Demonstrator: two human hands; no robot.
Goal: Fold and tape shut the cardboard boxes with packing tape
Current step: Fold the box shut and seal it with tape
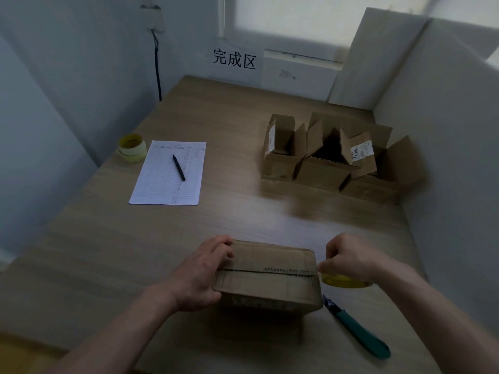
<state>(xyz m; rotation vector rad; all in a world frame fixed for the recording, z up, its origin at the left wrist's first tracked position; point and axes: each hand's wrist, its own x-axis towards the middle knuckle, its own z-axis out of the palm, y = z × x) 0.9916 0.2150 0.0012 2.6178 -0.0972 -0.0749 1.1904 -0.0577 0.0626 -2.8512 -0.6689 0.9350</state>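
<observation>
Nearest me, the left hand point(201, 276) steadied the folded box point(266, 276), fingers curled over its edge, while the right hand point(348, 261) gripped the tape roll point(344, 280) at the seam's end, apparently ready to cut.

Both bare forearms reach forward from the bottom edge, angled inward toward each other. The left hand point(201, 273) lies palm down, wrist slightly bent, its fingers curled over the far left edge of a closed cardboard box point(267, 276) and the thumb tucked against the near side. The right hand point(348, 259) is clenched, knuckles up, fingers wrapped round a roll of packing tape point(344, 281).
</observation>
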